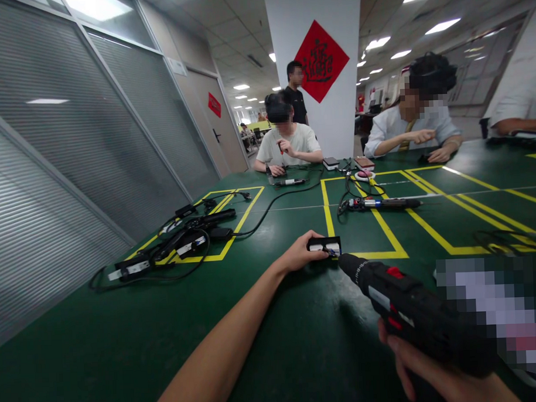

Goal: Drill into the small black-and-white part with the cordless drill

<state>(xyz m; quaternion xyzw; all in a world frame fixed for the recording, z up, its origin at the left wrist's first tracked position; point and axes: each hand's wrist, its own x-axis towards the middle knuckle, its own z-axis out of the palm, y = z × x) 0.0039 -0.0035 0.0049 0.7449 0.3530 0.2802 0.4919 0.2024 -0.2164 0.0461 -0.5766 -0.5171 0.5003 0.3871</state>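
Note:
My left hand is closed around the left end of a small black box-like part on the green table. White pieces and some blue bits, perhaps wires, show in its near face. In my right hand is a black cordless drill with red buttons, gripped by its handle. The drill's chuck points left and away from me, and its front end is close to the right side of the black part. Whether the bit touches the part I cannot tell.
Several black cables and devices lie at the left within yellow tape lines. A pen-like black tool with a cord lies beyond the drill. Across the green table, two people work with their hands. A blurred-out object sits at the right.

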